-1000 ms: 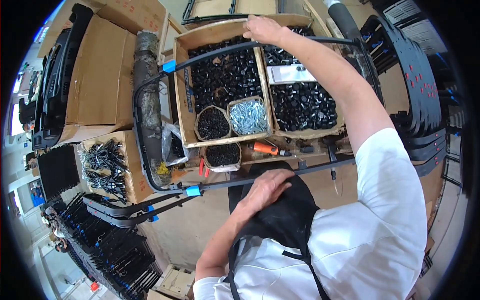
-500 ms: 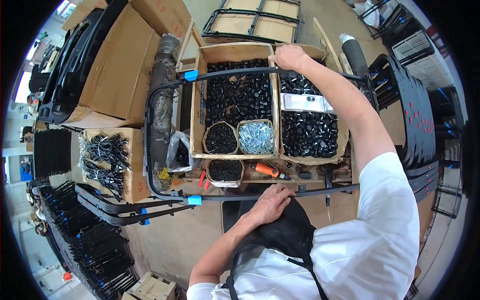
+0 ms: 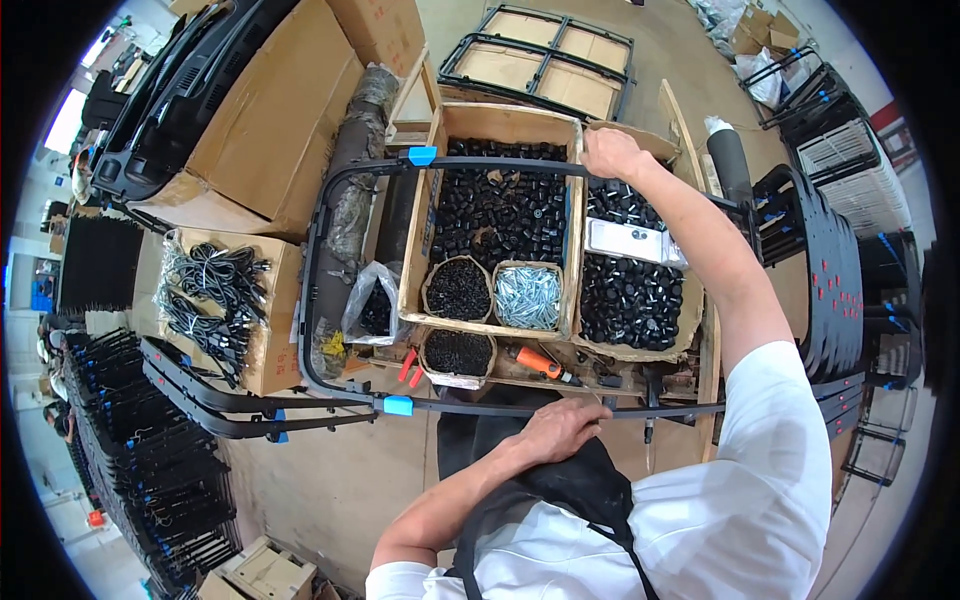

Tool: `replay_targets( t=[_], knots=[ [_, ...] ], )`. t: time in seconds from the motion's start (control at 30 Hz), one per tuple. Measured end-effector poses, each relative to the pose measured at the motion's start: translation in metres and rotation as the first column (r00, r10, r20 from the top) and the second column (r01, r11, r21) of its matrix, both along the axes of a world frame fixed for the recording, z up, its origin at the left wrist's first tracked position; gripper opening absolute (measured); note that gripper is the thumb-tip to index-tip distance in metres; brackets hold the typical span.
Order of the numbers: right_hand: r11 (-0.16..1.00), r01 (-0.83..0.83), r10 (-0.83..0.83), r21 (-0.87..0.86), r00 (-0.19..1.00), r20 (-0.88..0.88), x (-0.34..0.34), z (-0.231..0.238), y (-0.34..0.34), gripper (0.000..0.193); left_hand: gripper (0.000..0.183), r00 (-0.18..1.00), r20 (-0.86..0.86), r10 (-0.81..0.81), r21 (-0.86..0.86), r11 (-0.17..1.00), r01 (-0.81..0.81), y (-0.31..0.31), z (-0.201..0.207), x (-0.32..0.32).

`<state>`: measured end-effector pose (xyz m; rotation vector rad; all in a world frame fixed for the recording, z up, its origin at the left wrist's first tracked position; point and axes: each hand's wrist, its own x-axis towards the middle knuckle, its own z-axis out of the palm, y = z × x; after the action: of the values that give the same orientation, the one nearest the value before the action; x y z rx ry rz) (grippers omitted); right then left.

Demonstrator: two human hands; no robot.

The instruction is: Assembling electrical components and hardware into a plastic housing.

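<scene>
A large black tubular frame (image 3: 318, 250) with rounded corners and blue clips lies across the workbench and its boxes. On its far bar, beside the wooden box rim, my right hand (image 3: 612, 155) is closed, its fingertips partly hidden. My left hand (image 3: 562, 430) curls over the near bar, close to my black apron. Inside the frame, a wooden box (image 3: 408, 285) holds black plastic caps (image 3: 500, 215), with tubs of small black parts (image 3: 458, 288) and silver screws (image 3: 528, 295). More black caps (image 3: 630, 305) fill the right-hand box, where a pale phone-like slab (image 3: 630, 240) lies.
An orange-and-black power driver (image 3: 540, 362), red-handled pliers (image 3: 409, 365) and another small-parts tub (image 3: 458, 355) lie at the bench's near side. Bundled black cables (image 3: 215, 300) fill a carton on the left. Stacked black frames (image 3: 835, 250) stand at the right.
The whole view has shifted, so the bench appears lower and further right. My left hand has slid slightly right along the near bar. My right hand stays at the far bar.
</scene>
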<state>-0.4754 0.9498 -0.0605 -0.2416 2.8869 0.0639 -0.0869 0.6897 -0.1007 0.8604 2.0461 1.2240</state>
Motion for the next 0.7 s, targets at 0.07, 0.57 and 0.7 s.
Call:
replay_targets(
  t=[0.07,0.57,0.7],
  knots=[
    [0.998,0.053,-0.053,-0.028,0.999,-0.004,0.007,0.004,-0.009,0.045,0.027,0.991,0.011,0.133,0.084,0.987,-0.134,-0.004,0.004,-0.004],
    [0.991,0.068,-0.062,0.117,0.997,-0.046,0.009,0.012,-0.015,0.063,0.024,0.990,0.072,-0.125,-0.122,0.984,0.133,0.001,0.004,-0.008],
    [0.982,0.070,-0.078,0.178,0.996,0.036,0.010,0.021,-0.015,0.060,0.026,0.990,0.029,-0.136,-0.095,0.986,0.138,-0.003,0.012,-0.011]
  ],
)
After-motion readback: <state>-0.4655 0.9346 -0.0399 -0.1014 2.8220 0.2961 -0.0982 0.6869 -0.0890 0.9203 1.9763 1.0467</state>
